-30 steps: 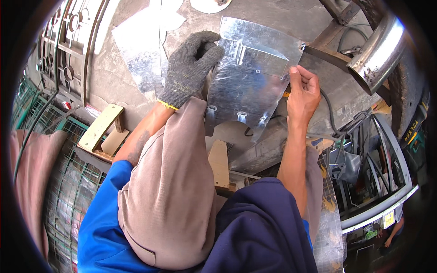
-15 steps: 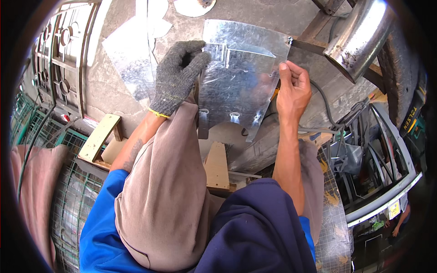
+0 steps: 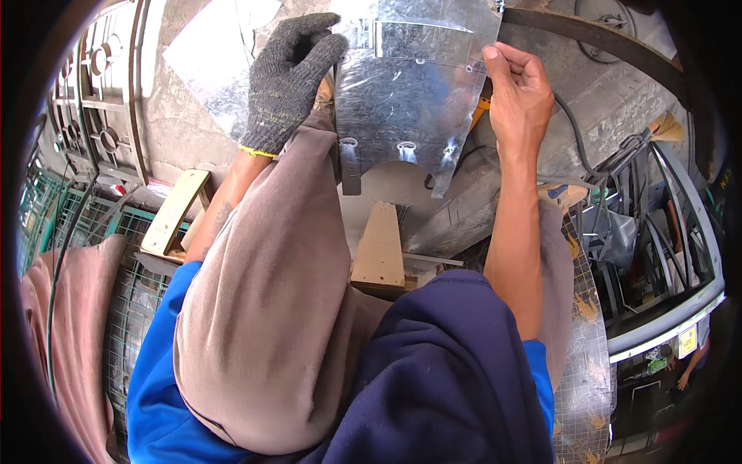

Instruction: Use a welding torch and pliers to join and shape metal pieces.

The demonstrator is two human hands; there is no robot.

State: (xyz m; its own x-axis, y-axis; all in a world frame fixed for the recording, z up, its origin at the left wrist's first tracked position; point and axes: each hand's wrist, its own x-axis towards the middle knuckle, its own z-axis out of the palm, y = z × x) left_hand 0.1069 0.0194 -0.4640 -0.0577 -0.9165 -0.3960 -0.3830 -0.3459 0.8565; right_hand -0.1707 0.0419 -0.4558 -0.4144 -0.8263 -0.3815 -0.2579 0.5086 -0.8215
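Note:
A shiny galvanized metal sheet [image 3: 410, 97] stands in front of me between my knees. Its lower edge has a curved cutout, and small holes with bright patches run along it; the top goes out of the picture. My left hand [image 3: 287, 85], in a dark grey knitted glove with a yellow cuff, is closed at the sheet's left edge, its fingertips partly hidden. Bare, my right hand [image 3: 518, 97] pinches the right edge between thumb and curled fingers. Below the sheet sits a tapered piece of wood [image 3: 379, 247].
Another flat metal sheet [image 3: 212, 66] lies on the concrete at the upper left, near a metal grille [image 3: 100, 100]. A small wooden stool [image 3: 176, 213] stands by my left forearm. On the right are a curved steel bar [image 3: 603, 32], a black cable [image 3: 573, 135] and a grey metal frame [image 3: 668, 325].
The view has shifted, so the sheet and both hands sit higher in the picture. The shiny metal cylinder at the upper right has left the view. Both hands stay at the sheet's edges.

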